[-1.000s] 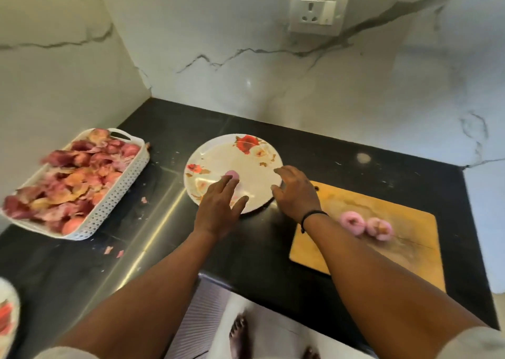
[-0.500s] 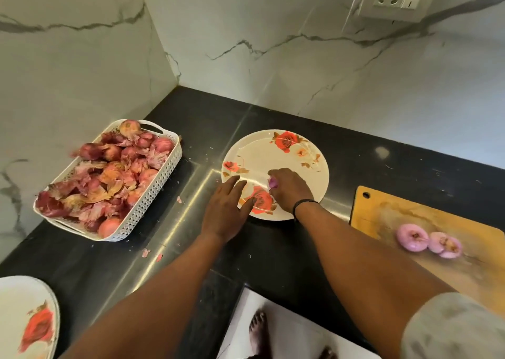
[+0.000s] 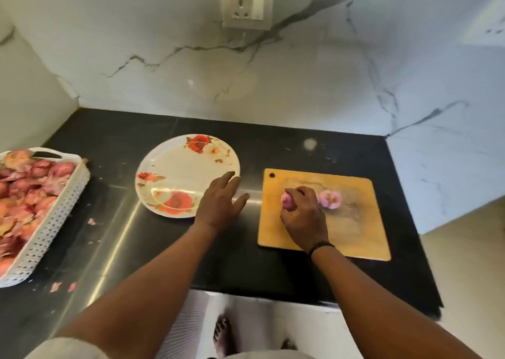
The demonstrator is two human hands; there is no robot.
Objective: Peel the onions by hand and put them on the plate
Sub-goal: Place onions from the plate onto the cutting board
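The white flowered plate lies on the black counter with nothing on it. My left hand hovers flat over the plate's right edge, fingers apart, holding nothing. To the right is a wooden cutting board. My right hand is over it, closed on a peeled purple onion. Another peeled onion rests on the board just right of that hand, partly hidden by my fingers.
A white perforated basket at the left edge holds several unpeeled onions and loose skins. Skin scraps lie on the counter in front of it. The counter's front edge is near me; marble walls stand behind and left.
My right hand left the plate and moved right onto the cutting board, where it now grips an onion. My left hand slid to the plate's right edge. The plate now shows no onion.
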